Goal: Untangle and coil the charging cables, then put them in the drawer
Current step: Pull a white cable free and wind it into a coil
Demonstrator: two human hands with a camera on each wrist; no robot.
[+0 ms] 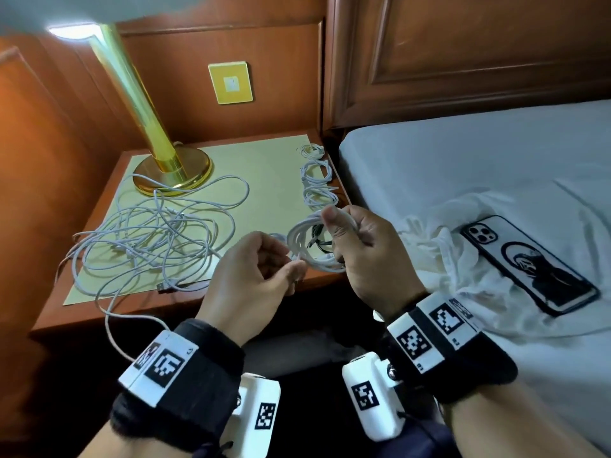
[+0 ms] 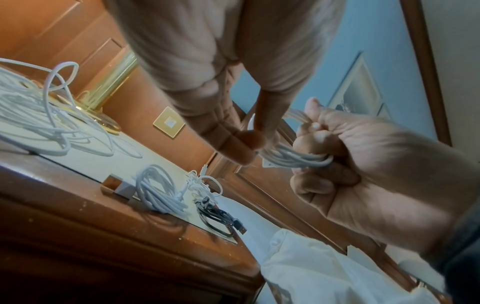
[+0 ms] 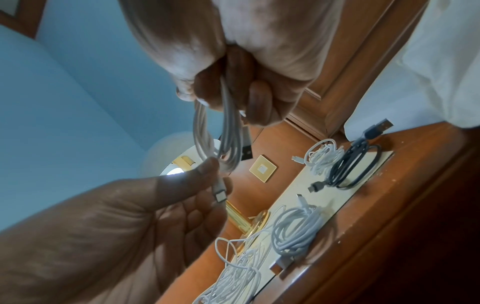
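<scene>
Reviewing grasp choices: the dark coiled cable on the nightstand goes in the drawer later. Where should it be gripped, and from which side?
Judging by its pose, pinch the dark cable across the bundled strands at mid-coil, from above. It lies flat on the nightstand, and its plug ends stick out loose, so lifting by a plug would likely unwind it.

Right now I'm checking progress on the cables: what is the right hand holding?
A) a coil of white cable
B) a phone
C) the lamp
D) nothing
A: the right hand grips a coil of white cable, while the left hand pinches its loose end.
</scene>
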